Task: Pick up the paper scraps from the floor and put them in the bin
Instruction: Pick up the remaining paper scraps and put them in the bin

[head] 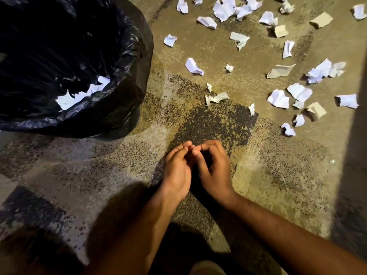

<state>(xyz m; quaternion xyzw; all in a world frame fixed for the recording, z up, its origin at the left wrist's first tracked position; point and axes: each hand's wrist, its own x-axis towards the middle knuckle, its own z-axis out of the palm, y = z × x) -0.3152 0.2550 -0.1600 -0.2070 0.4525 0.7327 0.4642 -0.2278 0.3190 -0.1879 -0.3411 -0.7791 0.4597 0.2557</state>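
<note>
A bin [127, 62] lined with a black plastic bag stands at the upper left, with white paper pieces [79, 96] lying inside it. Several crumpled white and brown paper scraps [278, 99] are scattered over the carpet at the upper right. The nearest scrap [215, 98] lies just beyond my hands. My left hand [176, 171] and my right hand [214, 171] are held together low over the carpet in the middle, fingers curled and fingertips touching. I see no paper in either hand.
The floor is a mottled tan and dark carpet [208, 124]. A dark vertical edge [355, 135] runs down the right side. A tiny white fleck [332, 161] lies on the carpet at the right. My shadow covers the lower left.
</note>
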